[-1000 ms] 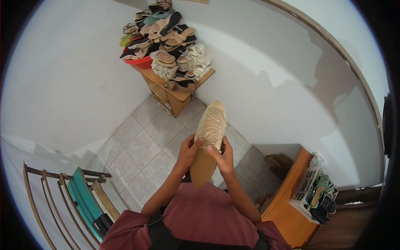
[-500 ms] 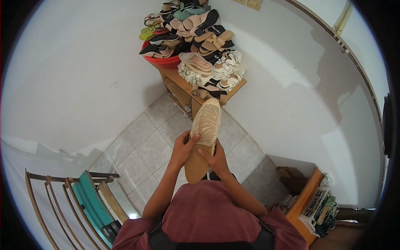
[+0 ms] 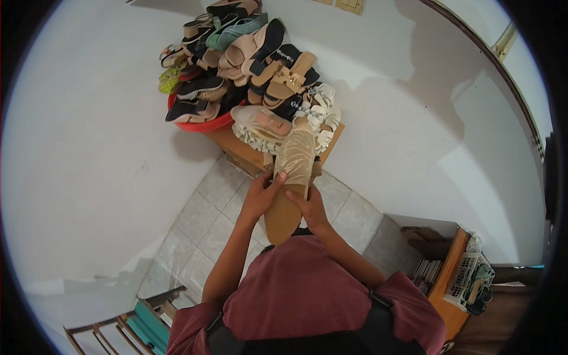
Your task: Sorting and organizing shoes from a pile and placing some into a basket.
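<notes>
A beige shoe (image 3: 295, 155) with pale wavy lines across its upper and a tan insole is held out in front of my chest, its toe pointing away from me. My left hand (image 3: 260, 195) grips its left side, thumb lying on top. On the right side my right hand (image 3: 310, 208) holds the same shoe, its thumb pressed near the insole's front edge. The fingers of both hands are partly hidden beneath it. Beyond the toe, white sandals (image 3: 321, 103) and a clear-wrapped pair of shoes (image 3: 264, 121) lie stacked on a wooden table (image 3: 335, 138).
A red basin (image 3: 204, 125) heaped with sandals and heeled shoes sits on the table's left side. White walls meet behind it. At lower right stands a wooden cabinet (image 3: 452, 260) with a white basket (image 3: 463, 277) of shoes; at lower left, a wooden rack (image 3: 118, 325) with a teal panel.
The view has shifted, so the table and its shoes appear lower and nearer, and the rack has slid down toward the lower edge. Both hands keep the same hold on the shoe.
</notes>
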The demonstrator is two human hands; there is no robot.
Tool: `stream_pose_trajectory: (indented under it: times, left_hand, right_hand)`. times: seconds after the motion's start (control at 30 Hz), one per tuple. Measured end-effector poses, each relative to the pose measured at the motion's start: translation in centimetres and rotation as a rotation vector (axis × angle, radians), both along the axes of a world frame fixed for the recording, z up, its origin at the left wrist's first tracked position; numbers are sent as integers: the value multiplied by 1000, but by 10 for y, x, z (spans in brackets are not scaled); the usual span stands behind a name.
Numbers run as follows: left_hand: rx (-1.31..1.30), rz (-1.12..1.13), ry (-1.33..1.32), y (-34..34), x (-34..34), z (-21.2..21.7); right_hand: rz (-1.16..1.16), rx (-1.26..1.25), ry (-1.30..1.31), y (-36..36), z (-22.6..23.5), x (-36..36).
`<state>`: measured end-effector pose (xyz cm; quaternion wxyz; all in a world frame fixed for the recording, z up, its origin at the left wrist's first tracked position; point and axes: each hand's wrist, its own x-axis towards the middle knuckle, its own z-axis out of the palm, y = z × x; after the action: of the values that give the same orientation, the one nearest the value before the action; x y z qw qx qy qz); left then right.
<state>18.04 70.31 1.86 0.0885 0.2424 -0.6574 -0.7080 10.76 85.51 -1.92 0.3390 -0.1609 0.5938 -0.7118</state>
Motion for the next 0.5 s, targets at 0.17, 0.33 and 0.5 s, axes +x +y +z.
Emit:
stream_pose_trajectory:
  times: [0.17,0.33,0.5]
  left_hand:
    - [-81,-94,89,-45,-65,-6]
    - [-134,-75,325,-83,-131,-15]
    - [-940,-197,479,-128,-190,14]
  right_hand:
    - [-246,-93,-128,-34,18,-66]
    - [-463,-141,-19,-71,30,-149]
    - [-451,-36,-30,-102,14,-214]
